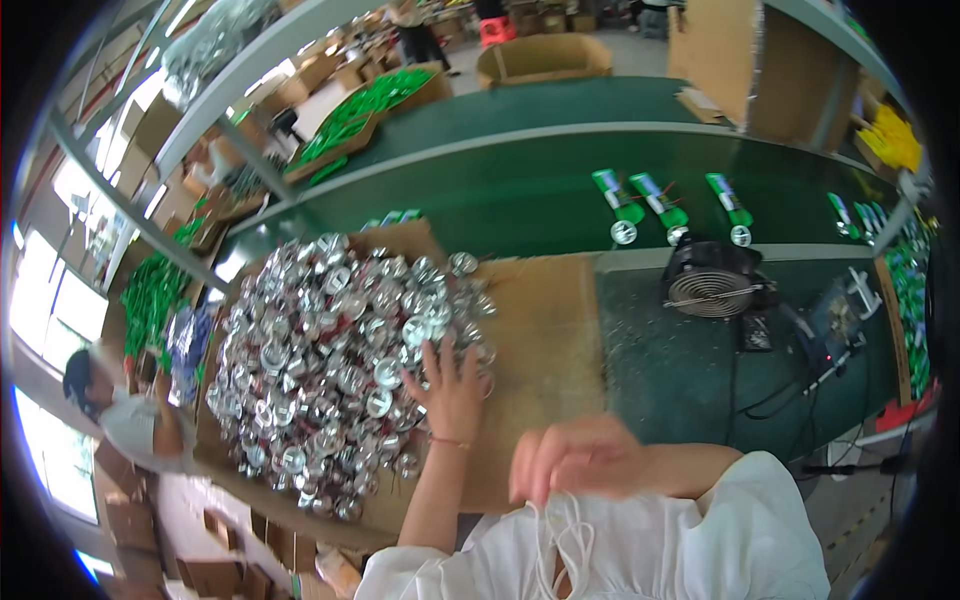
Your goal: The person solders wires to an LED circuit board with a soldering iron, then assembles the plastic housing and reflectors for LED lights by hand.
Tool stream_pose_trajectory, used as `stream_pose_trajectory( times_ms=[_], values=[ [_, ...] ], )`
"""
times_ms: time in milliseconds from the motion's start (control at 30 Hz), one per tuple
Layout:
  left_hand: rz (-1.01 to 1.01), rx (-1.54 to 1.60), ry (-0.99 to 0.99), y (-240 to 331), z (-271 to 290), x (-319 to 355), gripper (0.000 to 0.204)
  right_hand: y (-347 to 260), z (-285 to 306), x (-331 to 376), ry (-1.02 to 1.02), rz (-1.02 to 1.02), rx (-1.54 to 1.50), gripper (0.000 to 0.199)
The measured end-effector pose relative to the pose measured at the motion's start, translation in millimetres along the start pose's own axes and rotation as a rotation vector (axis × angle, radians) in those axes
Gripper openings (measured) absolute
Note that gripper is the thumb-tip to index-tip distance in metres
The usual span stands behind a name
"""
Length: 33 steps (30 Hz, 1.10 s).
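A large heap of small shiny silver cups (330, 350), some with thin reddish wires, fills the left of the bench. My left hand (455, 395) rests on the heap's right edge with its fingers spread, touching several cups and gripping none that I can see. In front of my chest, over the near edge of the bench, is my right hand (580, 458). It is smeared by motion and its fingers look bent downward. Whether anything is between them cannot be made out. Brown cardboard (545, 350) lies beside the heap, under and near my hands.
Green lamp-like pieces with silver ends (655, 205) lie on the green belt (480, 170) beyond. A black fan (712, 280) and a small wired device (840, 320) stand to the right. Boxes of green parts (375, 105) are farther back. A person (130, 410) works at the left.
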<state>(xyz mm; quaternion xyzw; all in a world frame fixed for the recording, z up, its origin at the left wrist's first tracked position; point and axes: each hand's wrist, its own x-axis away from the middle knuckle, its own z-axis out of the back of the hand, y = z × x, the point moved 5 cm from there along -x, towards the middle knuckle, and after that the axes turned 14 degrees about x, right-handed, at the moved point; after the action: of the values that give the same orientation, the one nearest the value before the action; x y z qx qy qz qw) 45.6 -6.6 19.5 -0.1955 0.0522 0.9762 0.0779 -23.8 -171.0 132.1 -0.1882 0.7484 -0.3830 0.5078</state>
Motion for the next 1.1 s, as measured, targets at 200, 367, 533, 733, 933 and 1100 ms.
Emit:
stream_pose_trajectory(
  times_ms=[200,367,533,733,933,1100],
  values=[
    [-0.138,0.196,-0.006,68,45,2,0.062,-73,-84,-45,-0.233,-0.154,-0.52,0.041],
    [-0.176,0.266,0.007,74,57,29,0.055,-90,-104,-46,-0.389,-0.177,-0.733,0.036],
    [-0.184,0.35,0.006,68,60,68,0.05,-87,-116,-45,-0.477,-0.112,-0.611,0.037],
    [-0.227,0.399,-0.054,70,56,107,0.045,-86,-140,-39,-0.531,-0.202,-0.346,0.04],
    [-0.265,0.554,-0.028,79,79,125,0.042,-73,-160,-23,-0.501,-0.035,-0.372,0.043],
    [-0.13,1.45,-0.626,56,158,134,0.025,-92,-128,11,-0.508,-0.046,-0.024,0.021]
  ],
)
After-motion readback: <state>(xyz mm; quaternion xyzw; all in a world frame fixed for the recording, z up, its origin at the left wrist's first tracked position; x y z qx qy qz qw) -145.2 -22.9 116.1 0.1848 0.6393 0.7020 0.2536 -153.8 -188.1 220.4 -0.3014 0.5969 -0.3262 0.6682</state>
